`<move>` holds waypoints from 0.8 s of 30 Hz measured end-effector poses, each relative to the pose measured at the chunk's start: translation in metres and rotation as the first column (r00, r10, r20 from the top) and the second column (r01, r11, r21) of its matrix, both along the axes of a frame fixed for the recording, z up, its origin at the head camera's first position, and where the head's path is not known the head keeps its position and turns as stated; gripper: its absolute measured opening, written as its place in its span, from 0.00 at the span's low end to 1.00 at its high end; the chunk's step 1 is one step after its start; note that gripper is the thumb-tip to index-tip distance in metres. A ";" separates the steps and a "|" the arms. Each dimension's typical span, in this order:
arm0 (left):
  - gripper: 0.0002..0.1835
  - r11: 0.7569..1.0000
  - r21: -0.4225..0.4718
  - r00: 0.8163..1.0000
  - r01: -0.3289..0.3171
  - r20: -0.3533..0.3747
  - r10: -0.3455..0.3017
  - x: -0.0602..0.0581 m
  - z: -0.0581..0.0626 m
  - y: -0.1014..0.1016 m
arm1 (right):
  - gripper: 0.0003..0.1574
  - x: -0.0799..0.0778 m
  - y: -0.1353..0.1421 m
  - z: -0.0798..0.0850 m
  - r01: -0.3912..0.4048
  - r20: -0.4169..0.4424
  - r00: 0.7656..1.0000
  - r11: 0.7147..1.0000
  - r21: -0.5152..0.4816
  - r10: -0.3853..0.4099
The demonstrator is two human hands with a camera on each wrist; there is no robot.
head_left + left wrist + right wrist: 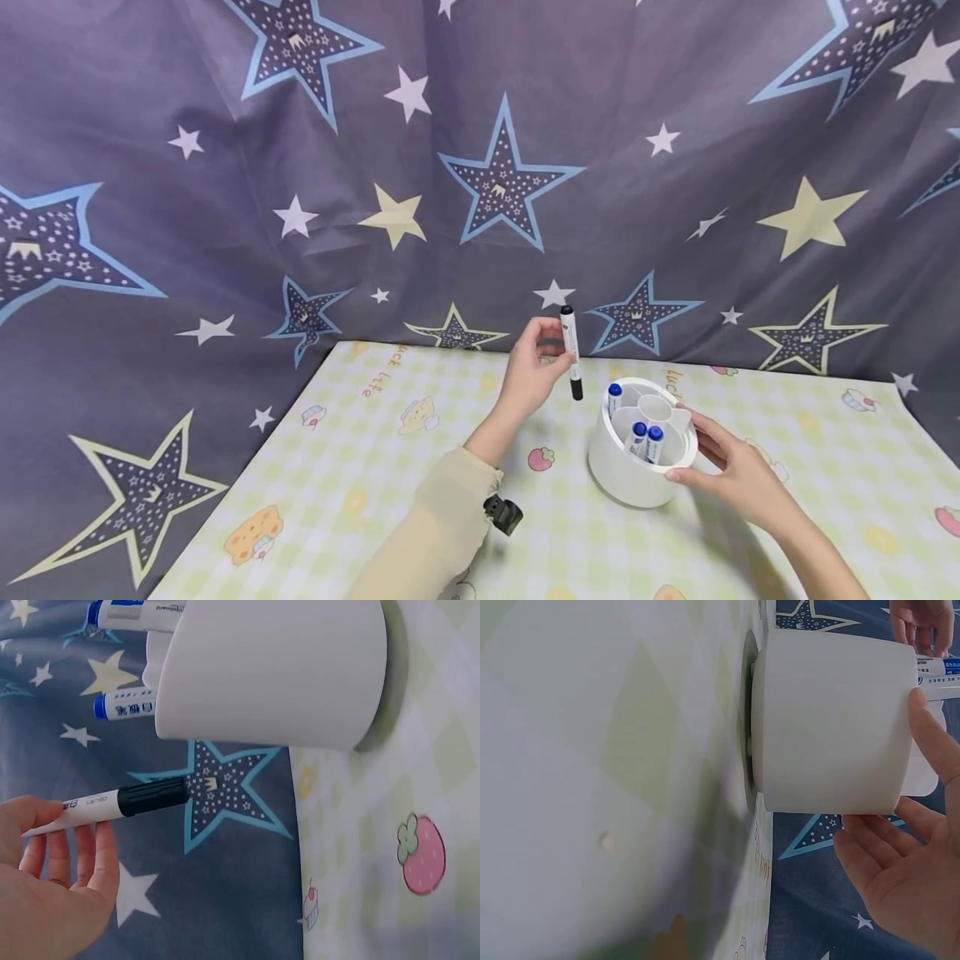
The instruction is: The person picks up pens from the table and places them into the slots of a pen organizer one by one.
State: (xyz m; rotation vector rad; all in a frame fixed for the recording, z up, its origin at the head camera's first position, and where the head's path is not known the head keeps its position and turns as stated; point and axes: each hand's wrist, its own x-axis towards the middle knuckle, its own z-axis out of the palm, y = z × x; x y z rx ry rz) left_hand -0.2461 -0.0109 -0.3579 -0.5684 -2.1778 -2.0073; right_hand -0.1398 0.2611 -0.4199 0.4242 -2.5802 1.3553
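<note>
My left hand (531, 371) pinches a whiteboard marker (572, 337) with a white barrel and black ends, held nearly upright above the tabletop. In the left wrist view, the marker's black end (154, 796) sticks out past the fingertips. Just to the right stands a round white pen holder (630, 475) with inner compartments. One blue-capped marker (615, 402) is in its left compartment, and two more blue-capped markers (647, 443) stand together in the front one. My right hand (738, 479) holds the holder's right side near the rim, thumb in front and fingers behind.
A pale checked tablecloth (300, 483) with cartoon prints covers the table. Behind the table hangs a dark curtain (480, 275) patterned with stars. A small black device (502, 514) sits at the left sleeve's cuff.
</note>
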 end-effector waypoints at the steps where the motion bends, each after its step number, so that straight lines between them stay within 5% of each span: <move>1: 0.21 1.000 0.005 1.000 0.000 -0.008 0.000 0.000 0.001 0.002 | 0.50 -0.001 0.000 0.000 -0.003 0.000 1.000 1.000 -0.006 0.003; 16: 0.21 0.994 0.085 0.994 0.064 -0.095 -0.056 -0.002 0.020 0.031 | 0.51 -0.007 0.003 0.005 -0.009 0.009 1.000 1.000 0.020 0.009; 24: 0.20 0.989 0.104 0.993 0.104 -0.070 -0.097 0.001 0.017 0.040 | 0.52 -0.006 0.003 0.003 0.014 0.042 0.999 0.999 0.049 -0.016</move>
